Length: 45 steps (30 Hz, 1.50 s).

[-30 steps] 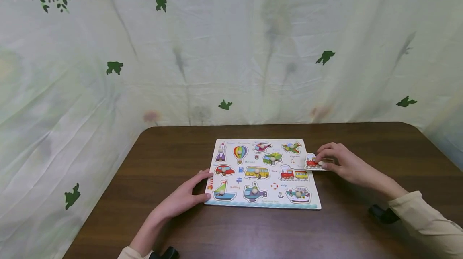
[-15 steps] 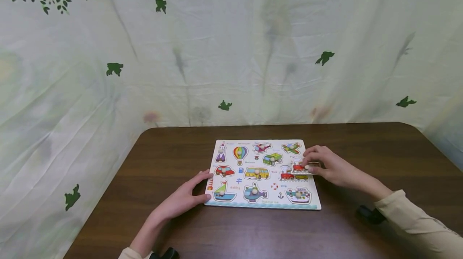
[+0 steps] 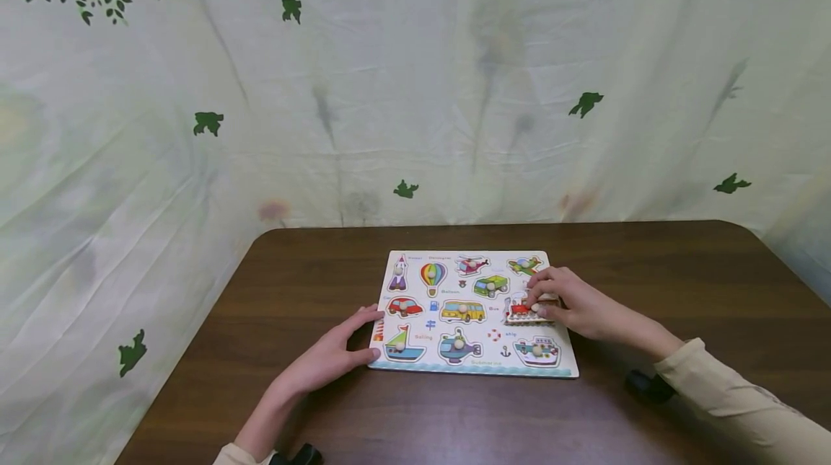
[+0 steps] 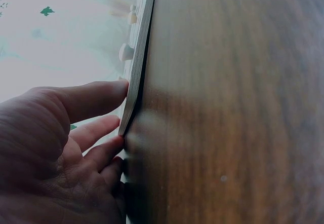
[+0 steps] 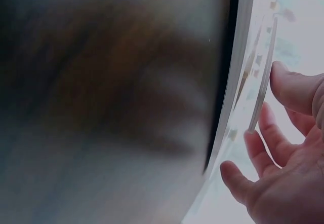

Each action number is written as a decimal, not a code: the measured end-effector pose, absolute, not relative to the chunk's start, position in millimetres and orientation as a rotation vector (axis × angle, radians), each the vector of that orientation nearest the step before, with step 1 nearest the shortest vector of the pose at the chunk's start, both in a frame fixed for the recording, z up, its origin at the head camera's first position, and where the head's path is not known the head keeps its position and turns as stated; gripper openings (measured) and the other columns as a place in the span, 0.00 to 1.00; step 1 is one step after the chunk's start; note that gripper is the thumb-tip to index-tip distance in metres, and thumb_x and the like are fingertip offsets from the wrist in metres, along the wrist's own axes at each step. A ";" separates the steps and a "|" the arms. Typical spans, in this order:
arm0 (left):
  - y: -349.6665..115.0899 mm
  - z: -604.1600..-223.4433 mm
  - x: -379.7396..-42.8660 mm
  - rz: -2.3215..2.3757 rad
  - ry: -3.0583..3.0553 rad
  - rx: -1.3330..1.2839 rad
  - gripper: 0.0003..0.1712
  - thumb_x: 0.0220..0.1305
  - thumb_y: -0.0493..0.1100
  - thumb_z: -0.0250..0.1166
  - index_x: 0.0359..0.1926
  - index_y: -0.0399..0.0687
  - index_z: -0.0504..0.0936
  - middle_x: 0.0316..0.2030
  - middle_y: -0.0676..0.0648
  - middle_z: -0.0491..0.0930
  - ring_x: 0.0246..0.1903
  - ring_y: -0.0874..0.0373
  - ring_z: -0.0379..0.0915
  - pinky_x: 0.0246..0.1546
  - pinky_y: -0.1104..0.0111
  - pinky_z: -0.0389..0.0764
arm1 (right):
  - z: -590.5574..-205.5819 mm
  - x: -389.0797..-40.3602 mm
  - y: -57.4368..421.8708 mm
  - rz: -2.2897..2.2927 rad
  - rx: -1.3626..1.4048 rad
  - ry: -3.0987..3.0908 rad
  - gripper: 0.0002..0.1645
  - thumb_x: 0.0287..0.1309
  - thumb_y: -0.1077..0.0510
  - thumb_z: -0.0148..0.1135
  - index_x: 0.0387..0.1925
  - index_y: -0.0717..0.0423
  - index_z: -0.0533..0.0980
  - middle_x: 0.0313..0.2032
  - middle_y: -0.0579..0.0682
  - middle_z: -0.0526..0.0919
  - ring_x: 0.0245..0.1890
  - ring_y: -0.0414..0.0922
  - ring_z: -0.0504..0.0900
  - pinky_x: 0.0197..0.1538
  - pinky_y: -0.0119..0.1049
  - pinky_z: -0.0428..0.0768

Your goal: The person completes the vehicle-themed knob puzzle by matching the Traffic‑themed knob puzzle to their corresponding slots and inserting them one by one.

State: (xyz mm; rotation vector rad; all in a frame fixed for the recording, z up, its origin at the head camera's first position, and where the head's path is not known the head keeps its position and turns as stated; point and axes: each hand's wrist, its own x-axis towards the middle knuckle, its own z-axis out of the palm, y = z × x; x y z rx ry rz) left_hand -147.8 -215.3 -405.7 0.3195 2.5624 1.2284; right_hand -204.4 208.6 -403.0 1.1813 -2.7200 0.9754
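Note:
A white wooden peg puzzle board (image 3: 454,370) lies on the table, filled with knobbed vehicle pieces such as a balloon (image 3: 432,277) and a bus (image 3: 462,311). My left hand (image 3: 327,353) rests at the board's left edge, thumb and fingers fairly straight; the left wrist view has the thumb (image 4: 101,96) touching the board's side. With thumb and fingertips, my right hand (image 3: 578,305) pinches the red train puzzle piece (image 3: 517,312) over the board's right side. That piece covers most of the train picture beneath. In the right wrist view the piece (image 5: 265,82) appears slightly apart from the board.
The dark brown table (image 3: 311,263) extends around the board on all sides. Behind it hangs a pale cloth (image 3: 428,90) with leaf prints. Black wrist devices (image 3: 649,386) sit under both sleeves.
My right hand has carried the train piece leftward from beyond the board's right edge to over the printed train, and lower. The left hand has stayed in place.

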 end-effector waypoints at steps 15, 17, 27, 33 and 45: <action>-216.1 -407.3 -148.5 1.228 2.571 0.349 0.32 0.62 0.44 0.68 0.67 0.52 0.71 0.72 0.49 0.60 0.74 0.46 0.43 0.67 0.45 0.53 | -403.3 -206.3 198.5 0.888 1.203 -2.770 0.14 0.57 0.67 0.68 0.35 0.43 0.83 0.50 0.49 0.76 0.52 0.51 0.68 0.52 0.49 0.65; -216.2 -407.8 -148.6 1.232 2.577 0.368 0.32 0.61 0.44 0.68 0.67 0.52 0.71 0.72 0.49 0.61 0.74 0.45 0.44 0.67 0.45 0.52 | -403.5 -207.4 198.9 0.871 1.226 -2.751 0.15 0.56 0.68 0.68 0.35 0.42 0.83 0.49 0.50 0.76 0.51 0.51 0.68 0.52 0.49 0.65; -214.8 -407.4 -150.0 1.231 2.586 0.391 0.32 0.62 0.44 0.68 0.67 0.51 0.71 0.72 0.48 0.61 0.74 0.44 0.43 0.67 0.45 0.51 | -405.4 -214.0 207.3 0.846 1.179 -2.842 0.15 0.54 0.62 0.72 0.35 0.35 0.83 0.54 0.49 0.76 0.57 0.55 0.65 0.56 0.55 0.64; -213.9 -406.4 -149.6 1.217 2.588 0.378 0.32 0.62 0.43 0.68 0.67 0.51 0.71 0.72 0.47 0.61 0.74 0.44 0.44 0.67 0.45 0.52 | -406.8 -211.4 208.1 0.886 1.149 -2.862 0.14 0.56 0.62 0.70 0.37 0.36 0.83 0.58 0.52 0.75 0.61 0.58 0.63 0.58 0.58 0.63; -214.6 -403.0 -146.9 1.162 2.615 0.357 0.33 0.59 0.47 0.71 0.65 0.53 0.72 0.71 0.49 0.62 0.74 0.43 0.45 0.66 0.44 0.55 | -406.9 -207.8 205.3 0.843 1.148 -2.824 0.14 0.57 0.64 0.70 0.38 0.39 0.83 0.57 0.53 0.75 0.61 0.61 0.64 0.58 0.61 0.63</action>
